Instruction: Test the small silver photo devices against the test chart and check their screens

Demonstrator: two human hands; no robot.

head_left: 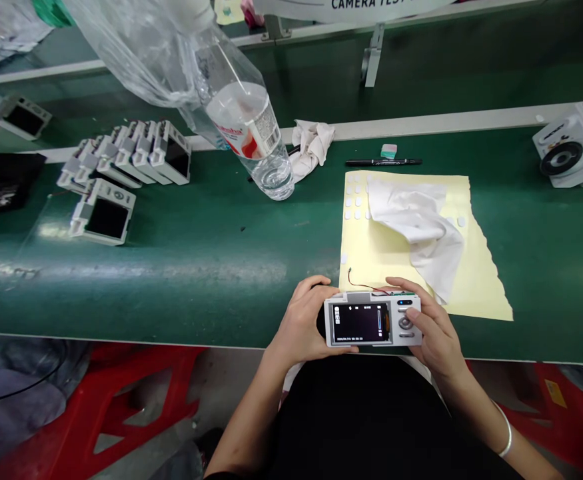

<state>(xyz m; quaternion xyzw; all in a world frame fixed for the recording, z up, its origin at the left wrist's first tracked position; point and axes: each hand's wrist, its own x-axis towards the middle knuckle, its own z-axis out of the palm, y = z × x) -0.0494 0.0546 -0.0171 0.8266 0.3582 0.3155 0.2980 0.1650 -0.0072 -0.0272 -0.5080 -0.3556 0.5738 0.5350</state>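
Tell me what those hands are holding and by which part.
A white digital camera, held by its two short ends: the left hand at the screen side, the right hand at the button side.

You're looking at a white camera (405, 321) with a black screen (360, 322); pale yellow sheet (481, 283) dotted with white pads (357, 203); white cloth (416, 230) across it; green bench (171, 293); red stool (106, 400) below!

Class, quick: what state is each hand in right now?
Left hand: closed, holding the white digital camera.
Right hand: closed, holding the same camera, thumb beside its buttons.
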